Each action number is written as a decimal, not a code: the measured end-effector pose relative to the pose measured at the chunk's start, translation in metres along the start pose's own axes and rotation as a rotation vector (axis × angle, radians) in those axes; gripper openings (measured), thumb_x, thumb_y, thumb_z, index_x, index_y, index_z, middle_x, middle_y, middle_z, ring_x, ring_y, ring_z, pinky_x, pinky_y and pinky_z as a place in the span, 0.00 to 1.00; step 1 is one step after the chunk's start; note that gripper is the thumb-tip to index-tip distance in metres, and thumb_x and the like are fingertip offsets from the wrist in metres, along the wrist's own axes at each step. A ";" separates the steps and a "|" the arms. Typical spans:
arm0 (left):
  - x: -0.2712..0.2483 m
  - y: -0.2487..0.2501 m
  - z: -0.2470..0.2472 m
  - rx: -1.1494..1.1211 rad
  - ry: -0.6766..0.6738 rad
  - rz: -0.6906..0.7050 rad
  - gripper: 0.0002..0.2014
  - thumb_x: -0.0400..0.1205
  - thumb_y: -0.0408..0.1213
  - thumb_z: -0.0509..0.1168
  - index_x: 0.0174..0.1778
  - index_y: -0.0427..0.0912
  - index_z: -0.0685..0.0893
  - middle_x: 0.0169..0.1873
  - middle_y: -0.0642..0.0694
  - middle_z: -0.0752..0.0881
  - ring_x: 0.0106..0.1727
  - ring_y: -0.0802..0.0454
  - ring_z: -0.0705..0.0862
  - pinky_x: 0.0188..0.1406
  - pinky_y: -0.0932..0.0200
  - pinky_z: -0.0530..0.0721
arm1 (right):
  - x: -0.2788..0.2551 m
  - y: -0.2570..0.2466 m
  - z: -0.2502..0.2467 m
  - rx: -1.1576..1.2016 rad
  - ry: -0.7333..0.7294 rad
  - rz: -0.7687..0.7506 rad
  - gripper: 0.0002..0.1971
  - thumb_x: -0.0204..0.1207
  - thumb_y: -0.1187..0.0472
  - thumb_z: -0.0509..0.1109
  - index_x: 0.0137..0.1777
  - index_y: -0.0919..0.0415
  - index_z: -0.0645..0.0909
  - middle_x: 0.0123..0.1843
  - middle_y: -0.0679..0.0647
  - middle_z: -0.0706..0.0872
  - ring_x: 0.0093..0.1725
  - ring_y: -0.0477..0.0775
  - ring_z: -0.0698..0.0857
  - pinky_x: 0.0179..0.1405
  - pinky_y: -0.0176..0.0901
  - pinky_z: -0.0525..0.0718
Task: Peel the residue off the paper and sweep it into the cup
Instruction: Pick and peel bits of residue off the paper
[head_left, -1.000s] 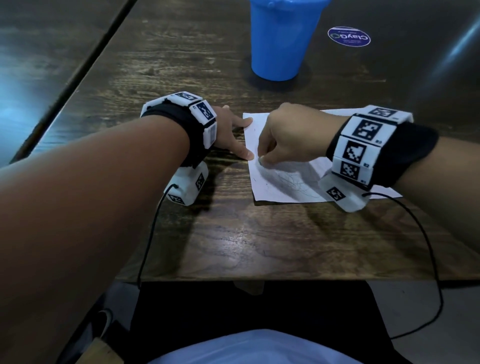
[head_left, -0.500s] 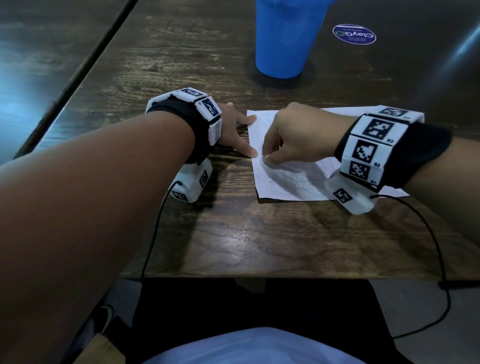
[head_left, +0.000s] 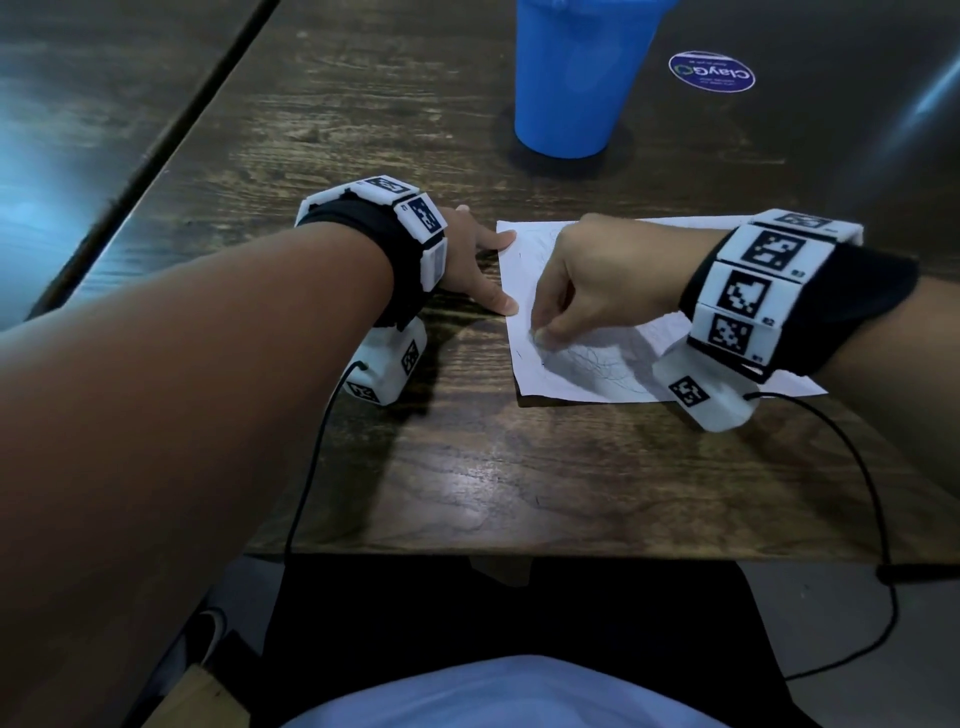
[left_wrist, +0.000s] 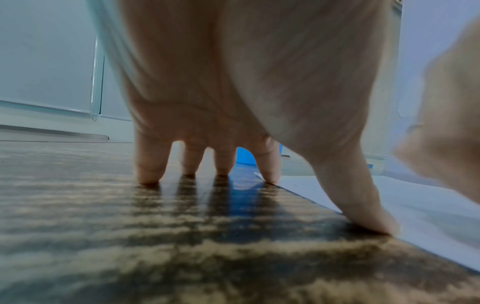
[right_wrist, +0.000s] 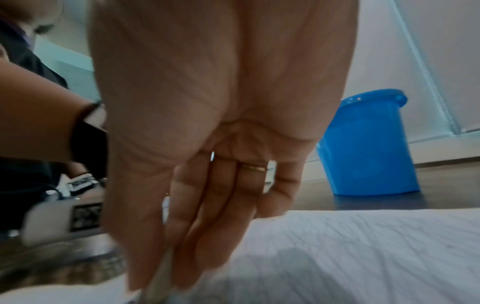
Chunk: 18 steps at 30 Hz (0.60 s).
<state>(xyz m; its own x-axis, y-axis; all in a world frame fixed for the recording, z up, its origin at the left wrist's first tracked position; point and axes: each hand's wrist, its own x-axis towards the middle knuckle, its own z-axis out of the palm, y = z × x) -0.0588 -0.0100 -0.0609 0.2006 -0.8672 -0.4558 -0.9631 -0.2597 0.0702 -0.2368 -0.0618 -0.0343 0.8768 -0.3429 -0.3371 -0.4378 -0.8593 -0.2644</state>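
Fingers of the right hand are being pressed together with the thumb in a downward pinch on the white, creased sheet of paper, near its left edge. A thin pale sliver seems to be caught between the tips in the right wrist view, but blur is keeping it from being identified as residue. The paper's left edge is being pinned by the thumb and forefinger of the left hand, its fingers being held straight and spread, tips on the dark wooden table. Farther off, beyond the paper's far edge and well apart from both hands, the blue plastic cup is standing upright, nearer the right hand; its rim is being cut off in the head view.
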 end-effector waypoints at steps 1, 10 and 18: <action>0.000 0.000 0.000 0.000 0.000 0.003 0.50 0.72 0.72 0.68 0.87 0.68 0.50 0.89 0.42 0.42 0.88 0.40 0.55 0.85 0.45 0.55 | -0.004 -0.003 0.001 0.012 -0.069 -0.016 0.05 0.73 0.49 0.79 0.47 0.45 0.94 0.40 0.33 0.91 0.42 0.35 0.86 0.42 0.35 0.83; 0.000 0.001 0.002 0.011 0.001 -0.002 0.50 0.71 0.73 0.68 0.87 0.69 0.49 0.89 0.42 0.42 0.88 0.40 0.56 0.84 0.45 0.55 | 0.002 0.005 0.000 -0.011 0.176 0.062 0.04 0.73 0.50 0.80 0.45 0.48 0.94 0.34 0.35 0.89 0.38 0.28 0.83 0.34 0.30 0.76; 0.002 -0.002 0.001 -0.003 0.000 0.004 0.51 0.71 0.72 0.68 0.87 0.69 0.50 0.89 0.41 0.42 0.88 0.41 0.55 0.85 0.45 0.56 | -0.013 -0.009 0.003 -0.011 -0.119 -0.038 0.05 0.74 0.48 0.78 0.45 0.46 0.93 0.38 0.33 0.91 0.40 0.33 0.86 0.40 0.30 0.81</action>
<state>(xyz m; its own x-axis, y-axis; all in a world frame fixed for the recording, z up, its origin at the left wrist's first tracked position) -0.0570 -0.0108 -0.0628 0.1963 -0.8682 -0.4557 -0.9635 -0.2571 0.0747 -0.2450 -0.0479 -0.0305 0.8627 -0.2629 -0.4320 -0.4018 -0.8751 -0.2699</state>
